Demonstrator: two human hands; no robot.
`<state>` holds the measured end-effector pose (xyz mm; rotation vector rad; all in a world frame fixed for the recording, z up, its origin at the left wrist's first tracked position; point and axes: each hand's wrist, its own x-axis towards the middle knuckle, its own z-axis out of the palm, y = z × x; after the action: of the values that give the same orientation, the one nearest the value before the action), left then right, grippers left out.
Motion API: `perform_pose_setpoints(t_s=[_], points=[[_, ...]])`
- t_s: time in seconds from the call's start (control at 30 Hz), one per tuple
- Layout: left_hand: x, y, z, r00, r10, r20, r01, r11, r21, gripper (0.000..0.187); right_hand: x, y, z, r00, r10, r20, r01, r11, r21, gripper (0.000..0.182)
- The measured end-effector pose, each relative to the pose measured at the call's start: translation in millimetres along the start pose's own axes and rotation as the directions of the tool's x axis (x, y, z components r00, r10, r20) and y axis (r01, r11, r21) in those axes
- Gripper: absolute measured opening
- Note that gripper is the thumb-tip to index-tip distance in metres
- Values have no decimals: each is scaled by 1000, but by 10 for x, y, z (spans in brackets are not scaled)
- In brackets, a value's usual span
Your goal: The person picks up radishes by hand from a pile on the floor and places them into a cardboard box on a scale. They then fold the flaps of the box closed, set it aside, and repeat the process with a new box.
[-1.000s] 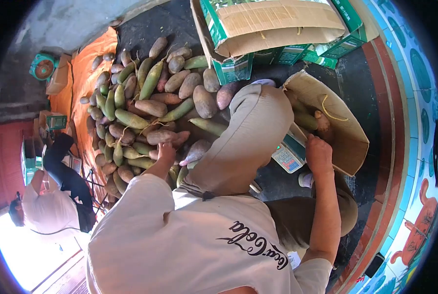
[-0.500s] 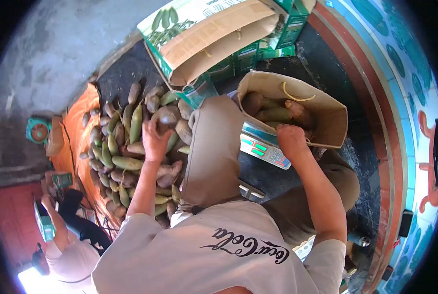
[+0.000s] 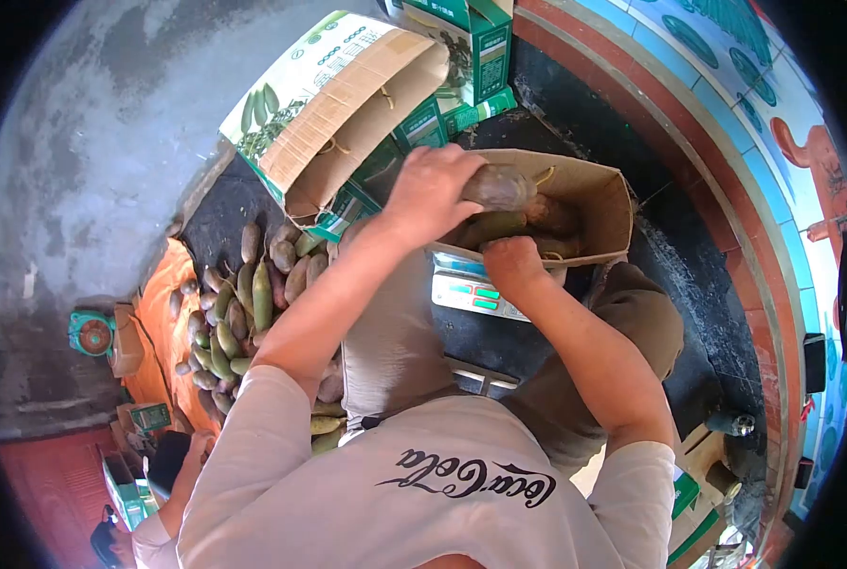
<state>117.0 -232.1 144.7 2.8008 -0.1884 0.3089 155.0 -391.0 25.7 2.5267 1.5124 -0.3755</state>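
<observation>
My left hand (image 3: 433, 194) is closed around a thick brownish radish (image 3: 502, 187), holding it over the mouth of a cardboard carton (image 3: 605, 213) with yellow cord handles. Inside the carton lie a green radish (image 3: 495, 228) and a reddish-brown one (image 3: 554, 216). At the carton's near rim, my right hand (image 3: 513, 266) grips the edge; its fingertips are partly hidden inside. The carton rests on a digital scale (image 3: 480, 296) with lit green displays. To the left, many green and brownish radishes (image 3: 262, 296) are heaped on the floor.
A larger open carton (image 3: 347, 119) stands beyond my left hand, with green boxes (image 3: 491, 62) behind it. An orange sheet (image 3: 163, 327) lies under the heap's far side. At lower left, another person's arm (image 3: 186, 479) is near more boxes. A tiled wall (image 3: 717, 123) rises at right.
My left hand has moved from the heap to above the carton, carrying a brownish radish. My right hand stays at the carton's near rim. The view has shifted.
</observation>
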Motion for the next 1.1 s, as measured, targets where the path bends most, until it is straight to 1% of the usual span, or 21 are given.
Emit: perform_pose_setpoints(t_s=[0.03, 0.07, 0.13, 0.17, 0.27, 0.33, 0.4, 0.47, 0.57, 0.67, 0.7, 0.77, 0.8, 0.83, 0.87, 0.93, 1.0, 1.07, 1.1], points=[[27, 9, 133, 1000, -6, 3, 5, 998, 64, 53, -7, -6, -2, 1000, -9, 5, 9, 1000, -7, 14], [13, -28, 188, 1000, -18, -4, 18, 998, 61, 53, -11, -6, -6, 1000, -19, 9, 19, 1000, -15, 14], [22, 7, 141, 999, -42, -24, 43, 998, 56, 52, -40, 1, -28, 998, -37, -59, 34, 999, -39, 12], [4, -18, 74, 994, -18, -109, 22, 999, 35, 50, -52, 4, -33, 995, -45, -92, 40, 998, -52, 11], [-179, -147, -102, 950, -89, -298, 76, 996, -56, 38, -43, 1, 23, 989, -80, -126, 74, 996, -56, 10], [-390, -247, -218, 900, -129, -416, 119, 992, -51, 31, -30, -6, 24, 993, -49, -108, 46, 999, -28, 10], [-666, -373, -256, 848, -272, -456, 238, 962, -130, 28, -18, -12, 34, 992, -49, -113, 47, 999, -17, 10], [-979, -499, -239, 787, -425, -448, 355, 905, -236, 25, -20, 32, 60, 987, -77, -138, 73, 997, -30, 10], [-1605, -896, 32, 783, -483, -391, 469, 872, -138, 23, -2, 24, 105, 988, -47, -148, 36, 996, -76, 9], [-2348, -1225, 541, 795, -538, -280, 552, 833, -34, 23, -33, 47, 12, 986, -43, -163, 32, 997, -70, 8], [-2548, -1216, 678, 753, -633, -183, 637, 770, -44, 24, -30, 55, 33, 978, -47, -204, 37, 998, -52, 8], [-2938, -1162, 947, 621, -784, 21, 784, 620, -34, 25, -13, 60, 23, 985, -39, -167, 30, 998, -55, 11], [-3173, -1217, 1155, 560, -814, 153, 818, 573, 56, 27, -12, 57, 13, 988, -36, -149, 28, 998, -57, 12], [-3443, -1314, 1404, 480, -832, 277, 834, 531, 152, 29, -25, 53, 8, 979, -30, -203, 18, 998, -58, 10], [-3724, -1386, 1641, 382, -838, 390, 832, 495, 250, 31, -22, 57, 10, 980, -37, -195, 26, 998, -55, 10], [-4341, -1454, 2100, 292, -843, 452, 938, 346, 39, 34, 7, 71, 28, 983, -50, -179, 42, 998, -52, 9], [-4450, -1262, 2123, 201, -827, 525, 954, 288, 88, 36, 17, 69, 56, 979, -66, -192, 53, 996, -73, 9], [-4162, -859, 1758, 84, -810, 580, 855, 357, 375, 36, 17, 65, 33, 981, -66, -182, 50, 995, -89, 9], [-4380, -902, 1989, 52, -839, 542, 790, 367, 492, 36, 20, 66, 26, 983, -66, -172, 53, 995, -78, 9]])
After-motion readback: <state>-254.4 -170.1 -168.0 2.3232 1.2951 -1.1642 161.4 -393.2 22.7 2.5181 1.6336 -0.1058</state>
